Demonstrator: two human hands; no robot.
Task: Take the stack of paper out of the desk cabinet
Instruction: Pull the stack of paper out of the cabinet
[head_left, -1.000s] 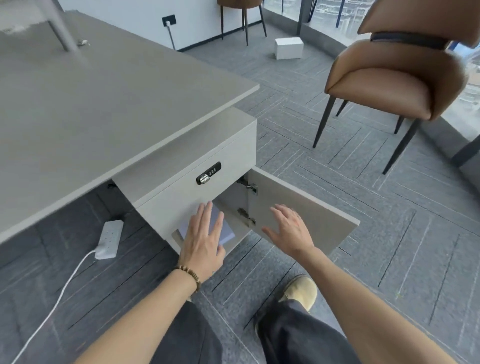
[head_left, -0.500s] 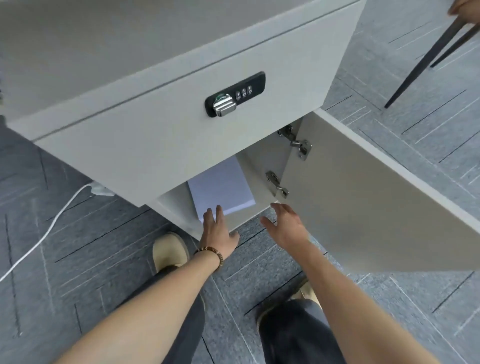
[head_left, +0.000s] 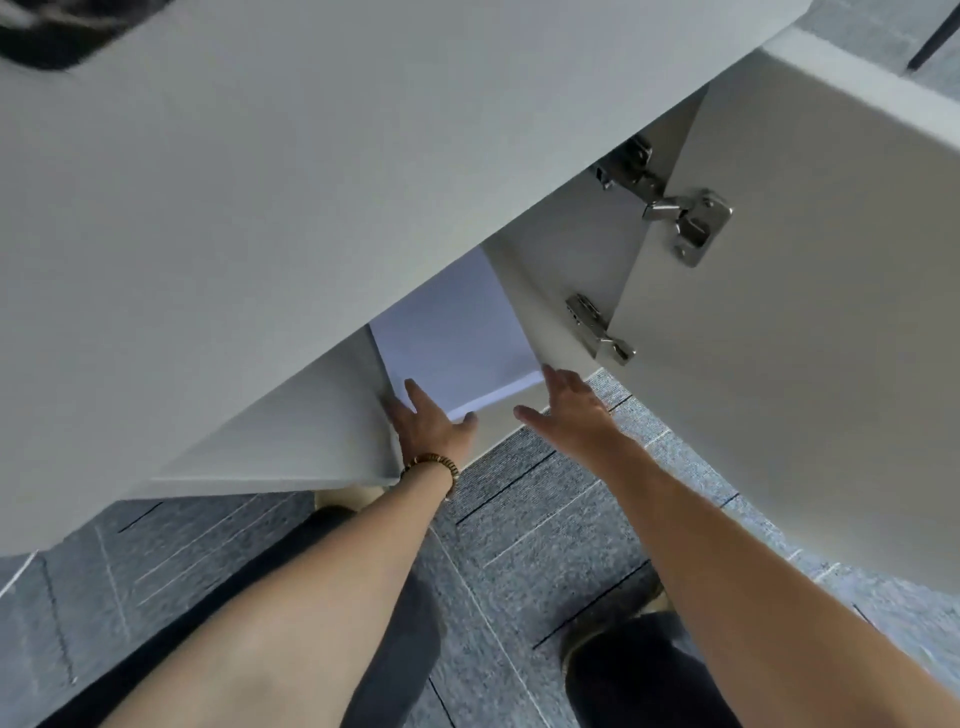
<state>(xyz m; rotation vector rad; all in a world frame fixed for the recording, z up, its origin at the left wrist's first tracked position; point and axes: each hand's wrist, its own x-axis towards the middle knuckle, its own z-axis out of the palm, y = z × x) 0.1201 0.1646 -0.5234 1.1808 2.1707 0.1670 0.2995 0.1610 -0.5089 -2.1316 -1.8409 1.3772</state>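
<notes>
A white stack of paper (head_left: 452, 332) lies flat on the floor of the open desk cabinet (head_left: 506, 423), its far part hidden by the drawer front above. My left hand (head_left: 426, 423), with a bead bracelet at the wrist, grips the stack's near left corner, with fingers on top and the thumb against the front edge. My right hand (head_left: 571, 408) hovers open with spread fingers at the stack's near right corner, and its fingertips just reach the paper.
The cabinet door (head_left: 810, 338) stands swung open to the right on two metal hinges (head_left: 688, 223). The grey drawer front (head_left: 285, 218) overhangs the opening closely. Below are grey carpet (head_left: 524, 525), my dark trouser legs and a shoe (head_left: 618, 634).
My head has dropped much closer to the cabinet, so the opening fills the view. My left thumb has hooked the stack's front edge, and my right hand has moved forward to the paper's right corner.
</notes>
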